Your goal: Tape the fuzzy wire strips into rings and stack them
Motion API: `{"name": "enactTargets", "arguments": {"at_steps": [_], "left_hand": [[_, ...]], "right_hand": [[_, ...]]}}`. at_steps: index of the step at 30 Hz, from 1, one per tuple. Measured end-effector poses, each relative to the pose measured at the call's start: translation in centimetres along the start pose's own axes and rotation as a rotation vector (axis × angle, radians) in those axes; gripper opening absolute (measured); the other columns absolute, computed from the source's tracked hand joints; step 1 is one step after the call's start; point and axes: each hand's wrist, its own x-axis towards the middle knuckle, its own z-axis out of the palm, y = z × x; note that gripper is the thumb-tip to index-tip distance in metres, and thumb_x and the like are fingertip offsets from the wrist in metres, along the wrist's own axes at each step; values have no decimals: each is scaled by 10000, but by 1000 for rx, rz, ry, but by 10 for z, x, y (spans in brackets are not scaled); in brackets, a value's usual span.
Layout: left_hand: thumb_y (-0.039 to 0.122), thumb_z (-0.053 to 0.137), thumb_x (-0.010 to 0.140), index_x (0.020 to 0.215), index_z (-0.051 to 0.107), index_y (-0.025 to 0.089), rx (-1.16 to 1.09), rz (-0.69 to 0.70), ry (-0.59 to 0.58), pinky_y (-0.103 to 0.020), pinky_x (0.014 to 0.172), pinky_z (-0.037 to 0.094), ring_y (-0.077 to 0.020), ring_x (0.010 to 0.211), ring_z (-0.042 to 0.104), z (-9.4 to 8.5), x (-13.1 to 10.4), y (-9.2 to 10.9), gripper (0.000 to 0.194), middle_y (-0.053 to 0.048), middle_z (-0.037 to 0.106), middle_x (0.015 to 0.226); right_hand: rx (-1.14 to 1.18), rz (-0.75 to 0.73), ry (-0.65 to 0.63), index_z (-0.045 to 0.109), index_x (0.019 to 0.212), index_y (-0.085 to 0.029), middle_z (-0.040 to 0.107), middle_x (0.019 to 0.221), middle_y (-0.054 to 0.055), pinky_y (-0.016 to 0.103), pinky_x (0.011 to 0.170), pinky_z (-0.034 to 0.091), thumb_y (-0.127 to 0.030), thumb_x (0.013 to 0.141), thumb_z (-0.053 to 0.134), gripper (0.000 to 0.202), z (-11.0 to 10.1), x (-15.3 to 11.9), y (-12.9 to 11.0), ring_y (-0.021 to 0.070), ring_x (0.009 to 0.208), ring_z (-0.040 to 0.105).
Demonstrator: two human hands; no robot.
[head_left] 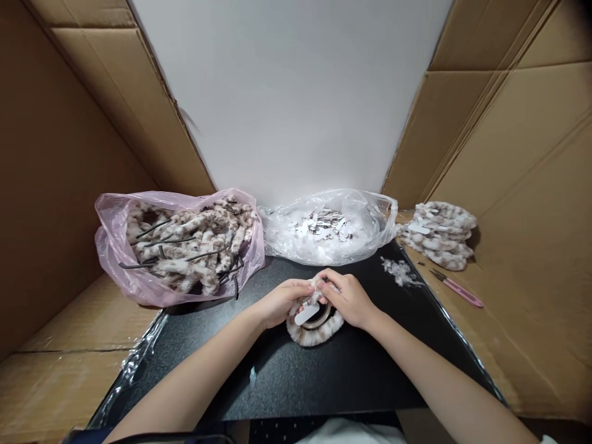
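Observation:
A furry brown-and-white ring (317, 336) lies in front of me on the black table, with a white oval tag (307, 314) hanging from its far side. Inside the ring shows a pale, smooth round rim (321, 320); I cannot tell what it belongs to. My left hand (284, 302) pinches the ring's far edge between thumb and fingers. Closed on the same furry edge, a little to the right, is my right hand (346, 297). The two hands' fingertips nearly meet there, and they hide the spot between them.
A pink plastic bag (111, 265) at left holds furry strips with dark cords. Beside it, a clear bag (277, 243) contains white tags. Several furry rings (446, 231) are stacked at right, near pink-handled scissors (462, 291) and white fluff (400, 271). Cardboard walls (522, 185) flank the table.

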Motion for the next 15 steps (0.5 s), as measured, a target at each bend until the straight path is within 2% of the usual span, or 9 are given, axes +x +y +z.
{"name": "enactTargets", "arguments": {"at_steps": [3, 6, 10, 12, 15], "left_hand": [[290, 697, 717, 795, 712, 68, -25, -37, -22, -207, 545, 380, -94, 540, 521, 1, 1, 0, 236, -73, 654, 713], [318, 672, 740, 848, 695, 79, -86, -67, -97, -226, 592, 422, -119, 596, 566, 0, 0, 3, 263, -90, 677, 785], [457, 602, 804, 921, 651, 92, -148, -181, -240, -251, 594, 454, -142, 621, 605, -2, -1, 7, 386, -106, 680, 861], [430, 629, 804, 971, 623, 109, -152, -181, -241, -238, 569, 447, -137, 616, 609, -2, -2, 8, 362, -95, 678, 850], [387, 668, 791, 982, 600, 111, -119, -180, -241, -184, 467, 359, -84, 511, 540, -4, -3, 7, 342, -82, 675, 789]], "right_hand": [[179, 70, 20, 623, 831, -193, 618, 592, -14, 240, 556, 417, -387, 858, 549, 209, 5, 2, 0, 145, 548, 590], [293, 120, 74, 583, 746, -181, 588, 577, -25, 242, 548, 425, -369, 837, 569, 209, 6, 3, 1, 128, 516, 570], [208, 28, 133, 602, 728, -173, 623, 648, -7, 244, 611, 436, -340, 832, 582, 198, 5, 2, 0, 135, 624, 585], [179, -20, 136, 607, 723, -172, 634, 656, -4, 238, 609, 438, -338, 835, 586, 202, 6, 1, -1, 135, 633, 587], [186, -76, 133, 614, 735, -177, 638, 631, -7, 234, 583, 442, -344, 852, 578, 207, 8, -2, -1, 129, 596, 588]]}}
